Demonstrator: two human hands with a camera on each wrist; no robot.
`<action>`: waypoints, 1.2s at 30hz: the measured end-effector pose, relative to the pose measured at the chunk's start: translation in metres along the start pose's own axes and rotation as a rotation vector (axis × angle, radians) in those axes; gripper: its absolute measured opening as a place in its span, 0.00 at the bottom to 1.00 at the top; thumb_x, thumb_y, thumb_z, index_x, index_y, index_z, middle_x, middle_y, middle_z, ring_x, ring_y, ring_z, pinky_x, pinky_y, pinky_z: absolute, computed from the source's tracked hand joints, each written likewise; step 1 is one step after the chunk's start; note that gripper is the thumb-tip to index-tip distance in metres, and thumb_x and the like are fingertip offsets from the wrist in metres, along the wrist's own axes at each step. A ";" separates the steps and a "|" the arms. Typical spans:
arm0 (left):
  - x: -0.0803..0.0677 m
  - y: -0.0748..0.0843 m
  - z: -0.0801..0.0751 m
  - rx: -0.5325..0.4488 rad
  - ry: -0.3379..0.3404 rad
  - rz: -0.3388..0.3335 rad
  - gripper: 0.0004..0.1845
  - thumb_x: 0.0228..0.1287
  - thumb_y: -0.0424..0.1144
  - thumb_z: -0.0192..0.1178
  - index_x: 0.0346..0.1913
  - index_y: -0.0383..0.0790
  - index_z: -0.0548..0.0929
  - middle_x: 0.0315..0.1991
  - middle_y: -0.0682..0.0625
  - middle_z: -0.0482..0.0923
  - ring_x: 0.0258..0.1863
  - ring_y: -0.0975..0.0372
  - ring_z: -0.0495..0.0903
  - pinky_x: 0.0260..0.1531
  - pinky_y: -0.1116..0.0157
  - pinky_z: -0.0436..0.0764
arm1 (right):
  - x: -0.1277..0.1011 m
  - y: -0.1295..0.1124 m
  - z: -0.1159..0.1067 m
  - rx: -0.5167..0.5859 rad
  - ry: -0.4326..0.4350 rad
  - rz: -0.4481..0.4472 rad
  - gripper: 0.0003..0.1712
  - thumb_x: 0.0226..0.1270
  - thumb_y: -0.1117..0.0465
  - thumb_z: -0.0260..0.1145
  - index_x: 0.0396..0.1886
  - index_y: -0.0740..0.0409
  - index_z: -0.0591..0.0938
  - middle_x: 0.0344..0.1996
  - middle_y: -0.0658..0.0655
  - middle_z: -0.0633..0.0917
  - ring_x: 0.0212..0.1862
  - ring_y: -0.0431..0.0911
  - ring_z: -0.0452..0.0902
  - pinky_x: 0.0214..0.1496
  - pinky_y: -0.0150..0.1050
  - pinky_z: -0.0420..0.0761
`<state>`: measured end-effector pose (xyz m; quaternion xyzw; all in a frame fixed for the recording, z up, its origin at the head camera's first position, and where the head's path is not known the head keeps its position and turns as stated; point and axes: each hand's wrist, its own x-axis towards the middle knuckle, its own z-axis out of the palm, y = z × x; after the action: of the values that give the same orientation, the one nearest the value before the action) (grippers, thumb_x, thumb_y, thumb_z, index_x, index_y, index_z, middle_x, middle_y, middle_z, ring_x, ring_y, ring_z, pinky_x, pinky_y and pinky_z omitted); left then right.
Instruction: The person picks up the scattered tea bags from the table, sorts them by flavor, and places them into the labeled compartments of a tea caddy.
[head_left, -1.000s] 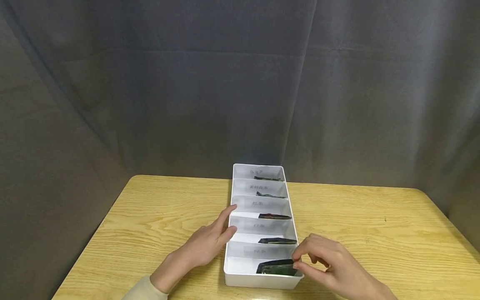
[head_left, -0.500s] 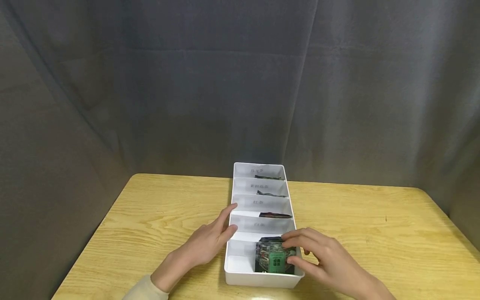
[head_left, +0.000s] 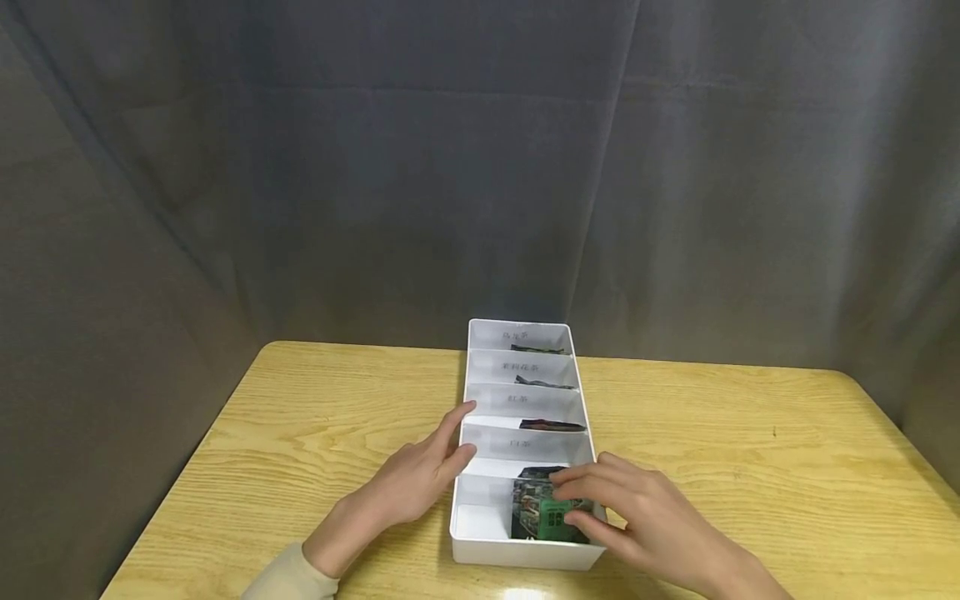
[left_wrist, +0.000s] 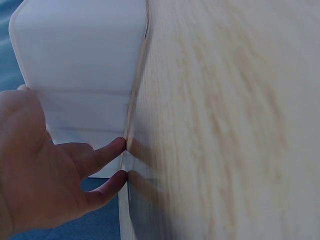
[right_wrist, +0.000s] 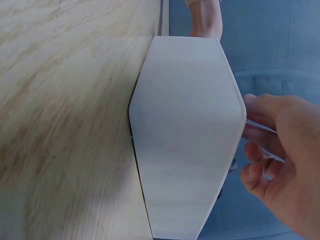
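Observation:
A long white divided box (head_left: 526,553) stands on the table, with a dark packet in each compartment. In the nearest compartment a tea sachet (head_left: 527,510) with a green label leans back, its front facing me. My right hand (head_left: 637,512) reaches over the box's right wall; its thumb and fingertips are spread in front of the sachet's right part, covering some of it. My left hand (head_left: 408,486) rests along the left side, thumb and index finger at the rim. In the left wrist view two other fingertips (left_wrist: 120,144) touch down at the table beside the box.
Farther compartments hold a dark packet with reddish print (head_left: 552,425) and thin dark packets (head_left: 543,383) at their right sides. Handwritten labels mark the compartment walls. The wooden table (head_left: 712,433) ends at a dark grey curtain (head_left: 420,208) behind.
The green-labelled sachet has gone from tipped forward to leaning back, face visible. My right hand has moved slightly left across it, its fingers now apart. The left hand has stayed put.

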<state>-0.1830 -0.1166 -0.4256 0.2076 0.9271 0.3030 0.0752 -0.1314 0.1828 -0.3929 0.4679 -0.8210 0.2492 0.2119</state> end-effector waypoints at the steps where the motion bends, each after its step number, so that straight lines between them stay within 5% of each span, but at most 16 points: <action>1: 0.000 0.000 0.000 -0.002 0.001 -0.001 0.31 0.79 0.62 0.35 0.78 0.65 0.45 0.55 0.38 0.83 0.39 0.53 0.84 0.47 0.48 0.78 | 0.001 0.000 0.000 -0.006 -0.013 0.003 0.13 0.64 0.60 0.72 0.47 0.44 0.85 0.50 0.44 0.86 0.48 0.35 0.81 0.40 0.20 0.73; 12: -0.001 -0.001 0.000 -0.012 0.005 -0.006 0.30 0.79 0.61 0.36 0.78 0.66 0.45 0.56 0.38 0.83 0.43 0.48 0.85 0.50 0.46 0.77 | 0.004 -0.003 0.004 -0.021 0.005 -0.099 0.11 0.63 0.60 0.73 0.45 0.47 0.86 0.51 0.48 0.87 0.45 0.36 0.82 0.37 0.16 0.71; 23: -0.001 -0.001 0.000 -0.025 0.001 -0.006 0.30 0.79 0.61 0.36 0.78 0.66 0.46 0.59 0.37 0.80 0.53 0.43 0.82 0.56 0.44 0.75 | 0.007 -0.004 0.006 -0.072 -0.068 -0.175 0.12 0.67 0.57 0.69 0.50 0.45 0.85 0.56 0.47 0.85 0.43 0.35 0.80 0.38 0.20 0.74; 36: -0.001 -0.001 0.000 -0.031 -0.002 -0.003 0.30 0.79 0.61 0.35 0.78 0.66 0.46 0.59 0.37 0.80 0.55 0.43 0.81 0.59 0.43 0.73 | 0.008 -0.006 0.010 -0.115 -0.109 -0.106 0.08 0.69 0.54 0.67 0.46 0.42 0.86 0.55 0.44 0.85 0.53 0.37 0.83 0.41 0.29 0.82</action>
<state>-0.1819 -0.1174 -0.4261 0.2051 0.9226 0.3168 0.0799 -0.1312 0.1682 -0.3949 0.5105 -0.8185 0.1642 0.2062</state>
